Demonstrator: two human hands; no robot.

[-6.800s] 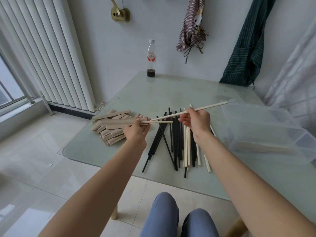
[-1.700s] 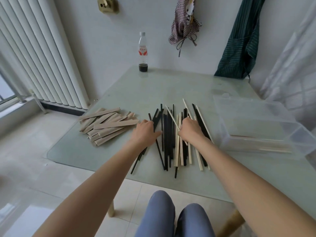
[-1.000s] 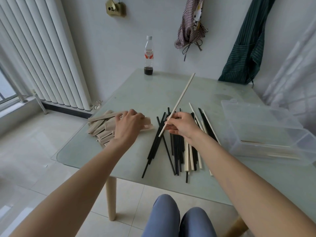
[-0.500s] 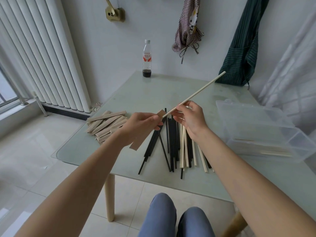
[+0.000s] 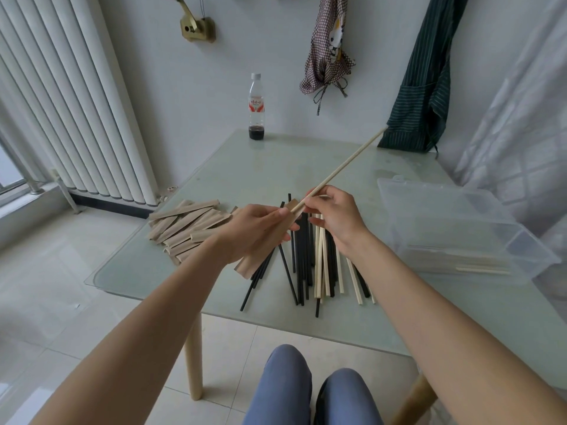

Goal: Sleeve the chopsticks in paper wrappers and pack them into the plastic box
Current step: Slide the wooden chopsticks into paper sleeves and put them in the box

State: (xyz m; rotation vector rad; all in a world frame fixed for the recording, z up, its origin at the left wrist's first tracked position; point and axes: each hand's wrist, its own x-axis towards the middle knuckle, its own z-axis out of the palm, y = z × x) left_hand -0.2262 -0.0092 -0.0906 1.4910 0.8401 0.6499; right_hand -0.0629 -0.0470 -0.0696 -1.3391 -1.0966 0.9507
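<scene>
Pinched pale chopstick [image 5: 343, 164] in right hand [image 5: 336, 216], tip at paper wrapper [image 5: 264, 243] gripped by left hand [image 5: 254, 233]; held sleeved chopsticks inside plastic box [image 5: 460, 210], right of wrapper.

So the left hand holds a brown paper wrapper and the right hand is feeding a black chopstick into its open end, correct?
Not quite: the head view shows the right hand feeding a pale wooden chopstick, not a black one, into the brown paper wrapper held by the left hand.

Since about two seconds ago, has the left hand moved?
Yes. The left hand has come up off the glass table, away from the pile of paper wrappers, and now holds one paper wrapper at the tip of the light chopstick.
</scene>
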